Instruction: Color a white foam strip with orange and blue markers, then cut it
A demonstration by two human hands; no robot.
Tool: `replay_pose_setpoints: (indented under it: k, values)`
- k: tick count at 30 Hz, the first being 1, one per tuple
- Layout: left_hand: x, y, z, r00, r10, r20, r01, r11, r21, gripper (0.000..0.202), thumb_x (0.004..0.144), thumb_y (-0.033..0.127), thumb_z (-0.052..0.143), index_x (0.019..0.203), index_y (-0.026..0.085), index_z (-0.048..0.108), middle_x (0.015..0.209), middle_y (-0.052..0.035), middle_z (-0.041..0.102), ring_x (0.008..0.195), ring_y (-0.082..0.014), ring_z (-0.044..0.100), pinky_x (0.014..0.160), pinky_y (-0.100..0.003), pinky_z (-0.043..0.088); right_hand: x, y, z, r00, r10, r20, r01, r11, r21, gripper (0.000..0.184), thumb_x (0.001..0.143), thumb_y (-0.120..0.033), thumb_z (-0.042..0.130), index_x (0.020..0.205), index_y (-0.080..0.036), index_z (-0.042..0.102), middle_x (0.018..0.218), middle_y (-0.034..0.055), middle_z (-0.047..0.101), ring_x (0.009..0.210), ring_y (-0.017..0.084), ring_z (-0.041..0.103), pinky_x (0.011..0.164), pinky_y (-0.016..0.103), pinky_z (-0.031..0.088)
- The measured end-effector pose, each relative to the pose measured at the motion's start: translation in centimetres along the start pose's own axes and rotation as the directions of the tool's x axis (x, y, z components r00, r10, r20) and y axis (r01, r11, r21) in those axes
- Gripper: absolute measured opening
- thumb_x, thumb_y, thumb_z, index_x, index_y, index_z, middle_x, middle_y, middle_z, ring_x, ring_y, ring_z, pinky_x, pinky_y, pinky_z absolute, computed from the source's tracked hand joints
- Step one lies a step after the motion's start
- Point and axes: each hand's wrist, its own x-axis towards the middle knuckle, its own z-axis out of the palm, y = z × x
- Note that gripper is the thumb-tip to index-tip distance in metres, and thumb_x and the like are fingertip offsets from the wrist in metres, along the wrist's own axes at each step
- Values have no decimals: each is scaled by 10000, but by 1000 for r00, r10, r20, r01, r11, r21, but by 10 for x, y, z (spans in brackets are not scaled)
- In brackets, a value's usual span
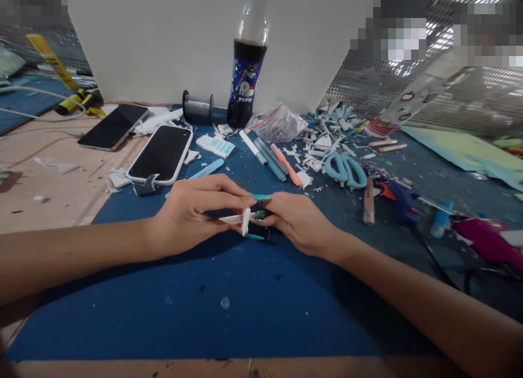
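Note:
My left hand [196, 217] is closed, with its fingertips pinching a small white piece [245, 222] that looks like cut foam. Teal parts [260, 197] show above and below that piece, between the two hands. My right hand [300, 220] is closed around a small green-handled tool [260, 214], mostly hidden by the fingers. From it a thin pale strip [232, 219], blade-like, reaches left past the white piece. Both hands meet just above the blue mat [204, 307].
Behind the hands lie markers [272, 159], two phones [161, 153], a Pepsi bottle [247, 75], a spool [198, 108] and a plastic bag [280, 125]. To the right are blue-handled scissors [346, 169], foam scraps [324, 141] and glue guns [402, 201].

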Motion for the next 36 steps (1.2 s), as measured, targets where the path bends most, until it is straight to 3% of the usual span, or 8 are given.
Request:
replay_pose_setpoints:
  k: [4, 9, 13, 23, 29, 36]
  values:
    - [2, 1, -1, 1000, -21, 7, 21, 998, 56, 330, 735, 188, 677, 1053, 243, 605, 977, -50, 629, 869, -143, 623, 769, -251, 558, 1, 2, 0, 999, -8, -36, 9, 1000, 10, 418, 937, -432, 212, 794, -161, 495, 678, 36, 561, 589, 128, 483, 537, 217, 317]
    - [2, -1, 1, 980, -198, -10, 197, 977, -77, 602, 709, 237, 698, 1256, 222, 447, 1106, -76, 578, 986, -171, 583, 867, -312, 534, 2, 1, -1, 993, -2, -118, 5, 1000, 29, 384, 921, -465, 240, 716, -185, 404, 610, -5, 490, 507, 106, 401, 499, 210, 280]
    - [1, 0, 2, 978, -211, 9, 210, 971, -115, 471, 718, 223, 686, 1162, 177, 537, 999, -65, 613, 926, -160, 609, 855, -285, 544, 2, 1, -1, 993, -12, -116, 13, 1000, 5, 377, 917, -474, 244, 701, -193, 373, 601, -10, 466, 491, 105, 373, 492, 211, 269]
    - [1, -2, 0, 973, -227, 33, 230, 957, -175, 461, 716, 216, 686, 1154, 205, 546, 955, -49, 609, 886, -156, 608, 818, -308, 558, 2, 1, -1, 999, 8, -42, -10, 999, -31, 378, 927, -447, 248, 692, -189, 393, 587, -4, 455, 525, 117, 403, 493, 212, 260]
    - [3, 1, -1, 982, -183, 43, 187, 975, -122, 489, 706, 216, 700, 1165, 194, 534, 909, -43, 610, 835, -143, 594, 788, -289, 546, 3, 1, -1, 1000, 20, -5, -20, 997, -80, 344, 928, -398, 294, 681, -185, 403, 589, -4, 448, 534, 120, 416, 495, 215, 253]
    - [6, 4, -2, 999, -32, 39, 32, 999, 1, 374, 707, 199, 702, 1058, 209, 573, 786, -3, 625, 804, -128, 587, 737, -252, 516, 2, -1, -1, 1000, -15, 19, 16, 999, -36, 425, 930, -438, 240, 764, -156, 511, 647, 43, 549, 590, 138, 491, 522, 223, 292]
